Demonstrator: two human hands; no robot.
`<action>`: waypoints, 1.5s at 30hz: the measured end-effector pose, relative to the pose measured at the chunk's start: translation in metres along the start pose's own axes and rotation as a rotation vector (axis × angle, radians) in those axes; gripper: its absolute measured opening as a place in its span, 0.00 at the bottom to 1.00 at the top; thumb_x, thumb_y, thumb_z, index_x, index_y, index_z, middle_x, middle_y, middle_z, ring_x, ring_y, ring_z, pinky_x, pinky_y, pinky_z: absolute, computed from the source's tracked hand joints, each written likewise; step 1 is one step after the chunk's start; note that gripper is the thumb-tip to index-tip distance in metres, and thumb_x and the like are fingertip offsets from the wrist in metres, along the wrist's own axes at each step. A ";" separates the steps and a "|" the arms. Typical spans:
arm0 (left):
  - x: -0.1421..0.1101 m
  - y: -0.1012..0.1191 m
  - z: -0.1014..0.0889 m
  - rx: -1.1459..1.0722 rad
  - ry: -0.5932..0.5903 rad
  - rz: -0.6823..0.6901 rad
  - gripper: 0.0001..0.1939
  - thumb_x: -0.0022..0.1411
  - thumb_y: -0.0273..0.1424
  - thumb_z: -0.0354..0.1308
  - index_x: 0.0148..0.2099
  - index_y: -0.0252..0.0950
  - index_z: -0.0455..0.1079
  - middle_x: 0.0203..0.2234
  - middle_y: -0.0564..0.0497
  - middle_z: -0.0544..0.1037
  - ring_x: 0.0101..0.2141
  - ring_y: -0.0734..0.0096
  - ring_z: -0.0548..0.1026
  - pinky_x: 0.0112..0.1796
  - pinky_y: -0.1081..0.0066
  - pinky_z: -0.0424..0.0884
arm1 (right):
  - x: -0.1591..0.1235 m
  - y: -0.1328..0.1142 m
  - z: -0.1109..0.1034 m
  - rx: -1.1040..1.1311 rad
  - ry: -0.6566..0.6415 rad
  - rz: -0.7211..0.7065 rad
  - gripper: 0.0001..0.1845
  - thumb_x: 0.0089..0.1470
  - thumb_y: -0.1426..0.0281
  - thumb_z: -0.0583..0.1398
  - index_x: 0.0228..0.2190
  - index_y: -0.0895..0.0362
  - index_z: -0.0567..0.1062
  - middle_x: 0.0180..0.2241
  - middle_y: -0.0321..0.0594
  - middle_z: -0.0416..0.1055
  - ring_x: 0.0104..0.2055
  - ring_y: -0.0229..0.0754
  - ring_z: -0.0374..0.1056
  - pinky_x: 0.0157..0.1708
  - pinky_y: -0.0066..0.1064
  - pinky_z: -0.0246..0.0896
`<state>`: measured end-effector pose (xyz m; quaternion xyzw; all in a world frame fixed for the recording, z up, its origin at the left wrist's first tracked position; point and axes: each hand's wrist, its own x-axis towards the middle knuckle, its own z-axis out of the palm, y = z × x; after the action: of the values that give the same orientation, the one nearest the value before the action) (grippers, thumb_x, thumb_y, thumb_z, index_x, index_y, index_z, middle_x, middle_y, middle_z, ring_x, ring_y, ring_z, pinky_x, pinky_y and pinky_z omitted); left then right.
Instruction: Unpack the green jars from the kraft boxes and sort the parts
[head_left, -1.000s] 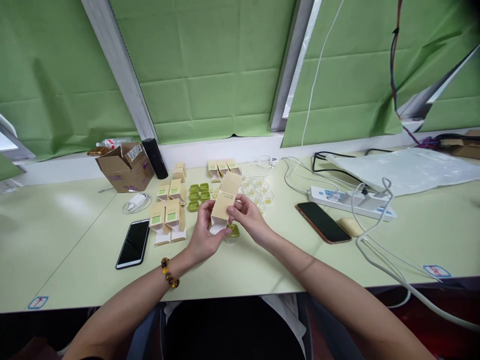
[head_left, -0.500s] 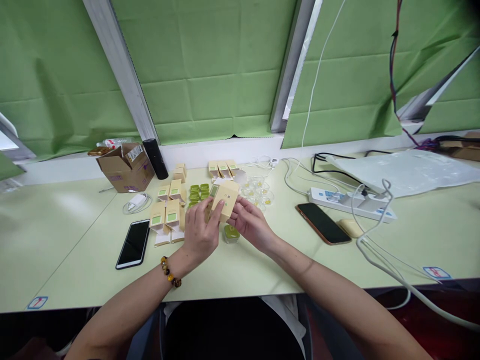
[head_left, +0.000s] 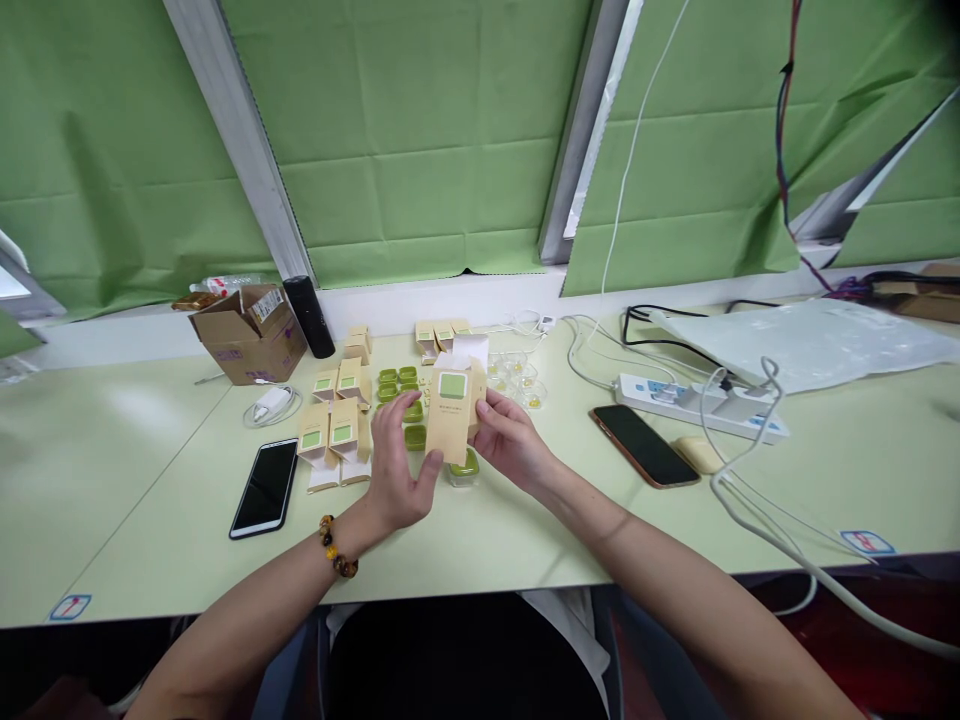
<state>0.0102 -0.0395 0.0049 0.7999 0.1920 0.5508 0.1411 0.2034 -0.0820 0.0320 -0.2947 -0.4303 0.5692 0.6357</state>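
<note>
A tan cardboard box (head_left: 451, 425) with a green printed square is upright over the table, its white flap raised at the top. My right hand (head_left: 514, 440) grips it by the right side. My left hand (head_left: 397, 465) is open at the box's left, fingers spread and the thumb tip at the lower left corner; I cannot tell if it touches. Just below the box stands a clear container with a green lid (head_left: 465, 467), partly hidden. Behind my left fingers lie several green lids (head_left: 388, 377). Clear cups (head_left: 514, 365) with yellow bits stand beyond my right hand.
Several tan boxes (head_left: 345, 425) stand at left, and more (head_left: 442, 333) at the back. A black phone (head_left: 264, 488) lies at left, another phone (head_left: 645, 445) at right beside a white power strip (head_left: 697, 405) with cables. An open carton (head_left: 251, 335) stands at the back left.
The box has been turned so its green-square face shows upright, with the white flap up. My left hand has let go and spread its fingers; my right hand keeps hold.
</note>
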 end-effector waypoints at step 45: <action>0.019 0.002 0.002 -0.389 -0.060 -0.666 0.27 0.68 0.53 0.62 0.54 0.36 0.77 0.51 0.40 0.84 0.50 0.54 0.82 0.50 0.59 0.78 | 0.011 0.016 -0.014 -0.341 -0.027 -0.057 0.36 0.47 0.51 0.76 0.54 0.53 0.78 0.52 0.48 0.81 0.51 0.52 0.78 0.56 0.47 0.74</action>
<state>0.0185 -0.0326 0.0213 0.6678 0.3289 0.4774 0.4669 0.2081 -0.0666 0.0144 -0.3785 -0.5373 0.4736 0.5864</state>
